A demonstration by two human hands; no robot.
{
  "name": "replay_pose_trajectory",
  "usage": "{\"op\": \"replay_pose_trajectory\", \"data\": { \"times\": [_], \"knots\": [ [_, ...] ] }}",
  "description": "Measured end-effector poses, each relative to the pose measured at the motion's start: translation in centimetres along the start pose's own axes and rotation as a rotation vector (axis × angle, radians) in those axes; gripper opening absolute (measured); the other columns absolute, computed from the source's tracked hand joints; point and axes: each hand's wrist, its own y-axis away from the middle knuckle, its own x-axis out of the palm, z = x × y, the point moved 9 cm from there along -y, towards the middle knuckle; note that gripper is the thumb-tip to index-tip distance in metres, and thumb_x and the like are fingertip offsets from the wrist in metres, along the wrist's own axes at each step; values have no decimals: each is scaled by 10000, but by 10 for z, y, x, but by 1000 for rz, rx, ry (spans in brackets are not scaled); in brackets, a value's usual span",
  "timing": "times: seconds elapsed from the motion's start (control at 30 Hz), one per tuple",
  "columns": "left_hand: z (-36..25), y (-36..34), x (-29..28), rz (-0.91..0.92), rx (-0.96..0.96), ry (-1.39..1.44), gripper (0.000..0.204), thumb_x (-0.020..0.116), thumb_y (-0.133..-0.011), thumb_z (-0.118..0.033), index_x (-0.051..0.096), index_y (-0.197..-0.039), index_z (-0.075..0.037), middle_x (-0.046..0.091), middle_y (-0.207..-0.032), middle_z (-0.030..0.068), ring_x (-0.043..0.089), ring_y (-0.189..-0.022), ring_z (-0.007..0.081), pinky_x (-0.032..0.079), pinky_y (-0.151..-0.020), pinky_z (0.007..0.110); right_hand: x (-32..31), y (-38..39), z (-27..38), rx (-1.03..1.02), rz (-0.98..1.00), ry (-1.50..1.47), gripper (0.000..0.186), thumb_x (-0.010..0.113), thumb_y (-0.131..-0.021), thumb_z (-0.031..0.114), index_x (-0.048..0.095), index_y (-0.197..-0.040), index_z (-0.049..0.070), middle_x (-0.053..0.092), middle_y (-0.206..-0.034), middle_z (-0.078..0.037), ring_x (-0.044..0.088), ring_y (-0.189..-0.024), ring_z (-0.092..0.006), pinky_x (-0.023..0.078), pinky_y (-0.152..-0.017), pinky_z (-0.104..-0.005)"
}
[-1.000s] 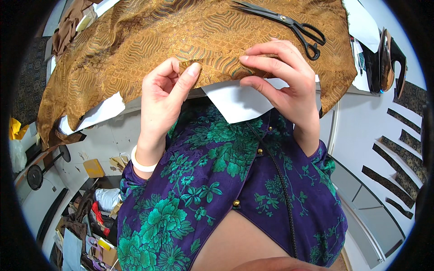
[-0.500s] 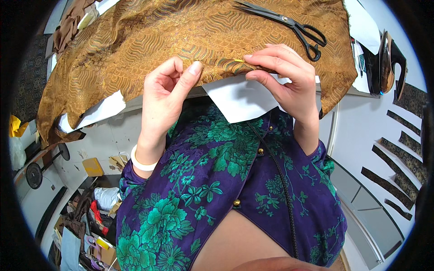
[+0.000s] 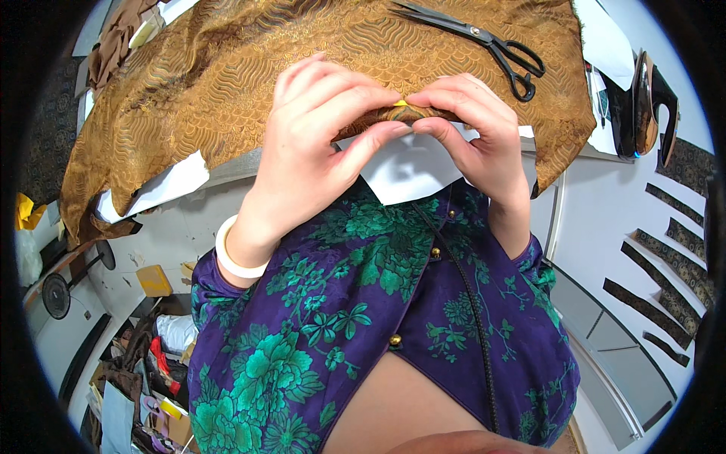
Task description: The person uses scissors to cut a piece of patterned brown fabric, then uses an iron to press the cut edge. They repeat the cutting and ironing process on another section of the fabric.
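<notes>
A golden-brown patterned fabric is spread over the table and hangs past its front edge. My left hand and my right hand pinch a folded edge of it, thumbs below and fingertips above, almost meeting. A small yellow piece shows at the fold between the fingertips; I cannot tell what it is. Beneath the hands, a sheet of white paper hangs down in front of my purple floral top. Black-handled scissors lie on the fabric beyond my right hand, blades slightly apart.
At the right stands a dark iron, with several dark patterned fabric strips on a white surface nearer me. White paper sticks out under the fabric's left edge. At lower left are piled scraps and bags.
My left hand has moved right along the fabric edge, up close to my right fingertips. It pinches the fold there. My right hand has barely shifted.
</notes>
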Motion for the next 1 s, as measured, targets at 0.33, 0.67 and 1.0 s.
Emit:
{"op": "replay_pose_trajectory", "data": {
  "times": [0.33, 0.67, 1.0],
  "knots": [
    [-2, 3, 7, -57, 28, -14, 186, 856, -749, -86, 763, -909, -66, 708, -812, 48, 668, -765, 209, 479, -1008, 476, -33, 50, -63, 517, -388, -326, 338, 834, -866, 176, 670, -1112, 13, 676, -977, -28, 628, -900, -101, 522, -849, -263],
    [-4, 7, 11, -106, 105, -50, 249, 867, -730, -136, 763, -949, -81, 637, -766, 16, 612, -739, 210, 488, -973, 476, -7, 59, -74, 715, -282, -887, 161, 672, -1003, 209, 657, -917, 74, 609, -770, 64, 544, -681, -26, 425, -635, -189],
    [-5, 8, 13, -96, 116, -82, 248, 856, -740, -142, 757, -958, -80, 593, -752, 26, 595, -742, 225, 484, -966, 476, 4, 66, -76, 744, -336, -1076, 197, 655, -1018, 229, 636, -882, 87, 538, -733, 68, 469, -606, -32, 411, -595, -202]
  ]
}}
